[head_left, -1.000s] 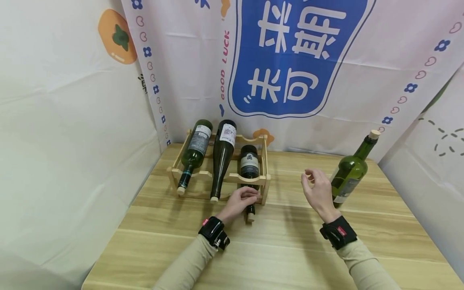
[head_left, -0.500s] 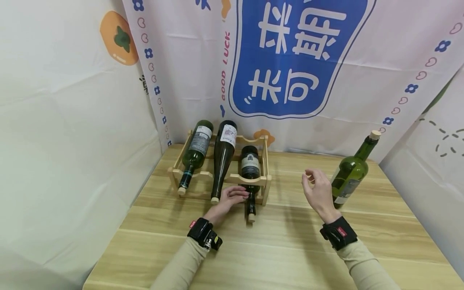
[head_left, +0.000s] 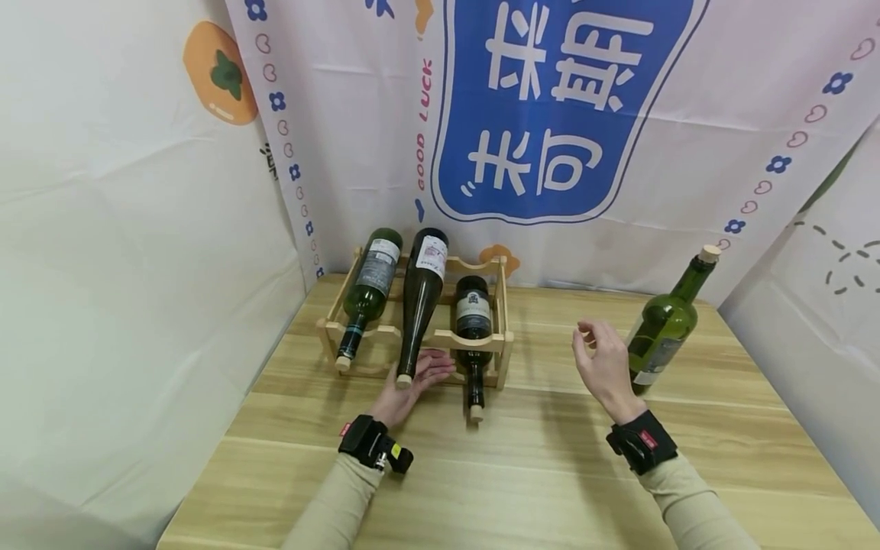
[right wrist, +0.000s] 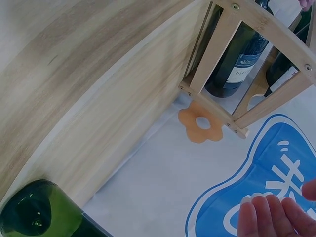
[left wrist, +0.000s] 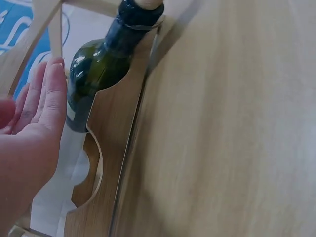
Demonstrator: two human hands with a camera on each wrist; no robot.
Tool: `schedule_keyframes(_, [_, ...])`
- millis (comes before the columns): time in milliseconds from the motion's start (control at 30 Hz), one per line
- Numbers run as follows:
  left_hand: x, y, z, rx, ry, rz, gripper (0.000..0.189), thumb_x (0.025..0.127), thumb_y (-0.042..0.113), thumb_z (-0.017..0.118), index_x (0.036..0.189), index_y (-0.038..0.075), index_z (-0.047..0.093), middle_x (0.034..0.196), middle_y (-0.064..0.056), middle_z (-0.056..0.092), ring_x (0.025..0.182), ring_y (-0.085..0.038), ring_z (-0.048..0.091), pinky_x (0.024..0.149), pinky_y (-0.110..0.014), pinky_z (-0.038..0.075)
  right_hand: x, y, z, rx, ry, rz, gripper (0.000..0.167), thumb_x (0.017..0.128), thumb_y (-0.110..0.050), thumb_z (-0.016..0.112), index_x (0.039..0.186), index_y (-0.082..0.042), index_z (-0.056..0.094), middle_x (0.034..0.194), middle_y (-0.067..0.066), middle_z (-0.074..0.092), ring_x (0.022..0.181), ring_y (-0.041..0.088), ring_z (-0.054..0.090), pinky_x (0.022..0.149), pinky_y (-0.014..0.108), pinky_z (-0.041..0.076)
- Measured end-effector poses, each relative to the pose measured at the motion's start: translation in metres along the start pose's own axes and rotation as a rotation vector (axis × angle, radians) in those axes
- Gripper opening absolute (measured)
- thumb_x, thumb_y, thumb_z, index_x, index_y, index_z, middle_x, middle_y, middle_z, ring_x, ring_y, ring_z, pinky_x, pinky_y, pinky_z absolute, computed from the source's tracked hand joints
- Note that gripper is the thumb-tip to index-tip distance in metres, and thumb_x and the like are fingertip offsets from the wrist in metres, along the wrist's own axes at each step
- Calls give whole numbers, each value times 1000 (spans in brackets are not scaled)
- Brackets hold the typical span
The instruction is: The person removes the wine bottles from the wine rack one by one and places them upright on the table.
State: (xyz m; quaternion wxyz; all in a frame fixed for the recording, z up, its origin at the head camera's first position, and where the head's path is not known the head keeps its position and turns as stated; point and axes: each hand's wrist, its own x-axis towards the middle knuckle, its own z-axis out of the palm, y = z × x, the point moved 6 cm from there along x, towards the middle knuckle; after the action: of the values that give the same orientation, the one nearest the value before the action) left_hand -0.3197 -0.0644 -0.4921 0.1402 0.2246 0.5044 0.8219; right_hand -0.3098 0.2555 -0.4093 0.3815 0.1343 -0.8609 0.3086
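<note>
My left hand (head_left: 402, 393) reaches in front of the wooden wine rack (head_left: 506, 357), fingers straight, behind the corked neck of the middle dark wine bottle (head_left: 421, 294); contact with it cannot be told. In the left wrist view, my left palm (left wrist: 32, 150) shows with nothing held, beside the lower wine bottle (left wrist: 96, 69). That lower bottle (head_left: 473, 315) lies at the rack's right, neck forward. My right hand (head_left: 603, 370) hovers left of a corked green wine bottle (head_left: 665, 325) standing upright. Its fingers (right wrist: 266, 215) are loosely bent around nothing.
A labelled green wine bottle (head_left: 376, 271) lies on the rack's upper left. The rack stands on a wood-grain table (head_left: 522, 481) by the back wall. White printed cloth (head_left: 371, 153) hangs behind and at both sides.
My left hand has drawn away leftward from the lower right bottle's neck to behind the middle bottle's neck, its fingers straightening. The bottles and my right hand have stayed put.
</note>
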Motion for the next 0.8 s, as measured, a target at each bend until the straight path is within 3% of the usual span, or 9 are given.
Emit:
schedule_keyframes(200, [-1, 11, -8, -132, 93, -40, 48, 105, 27, 38, 129, -15, 38, 127, -32, 55, 116, -33, 61, 111, -52, 39, 1, 1, -1, -5, -1, -2, 14, 90, -2, 61, 100, 6, 64, 90, 20, 64, 74, 29, 59, 63, 46, 51])
schedule_keyframes(333, [0, 13, -11, -215, 201, -132, 38, 106, 24, 32, 119, -7, 50, 107, -17, 70, 103, -28, 67, 99, -41, 52, 1, 1, -2, -5, 6, -6, 13, 89, -2, 61, 99, 7, 64, 90, 19, 64, 74, 28, 58, 62, 46, 51])
schedule_keyframes(500, [-1, 17, -11, -223, 276, -222, 50, 106, 39, 22, 111, 1, 54, 94, -7, 73, 90, -21, 70, 87, -33, 56, 0, 1, -3, -2, 14, -14, 12, 89, 0, 61, 98, 6, 64, 88, 19, 64, 73, 28, 58, 62, 45, 51])
schedule_keyframes(633, [1, 21, -9, -210, 291, -223, 55, 103, 48, 33, 117, -2, 49, 90, -5, 73, 86, -18, 70, 80, -29, 58, -1, 3, -2, -3, 7, -5, 12, 89, 0, 61, 99, 5, 64, 89, 19, 63, 73, 28, 58, 62, 46, 51])
schedule_keyframes(800, [2, 22, -9, -204, 295, -216, 50, 101, 41, 46, 119, -6, 48, 86, -5, 73, 81, -16, 70, 74, -27, 59, -2, 4, -2, -9, 5, -1, 12, 89, -1, 61, 100, 4, 64, 88, 18, 63, 74, 28, 58, 63, 44, 51])
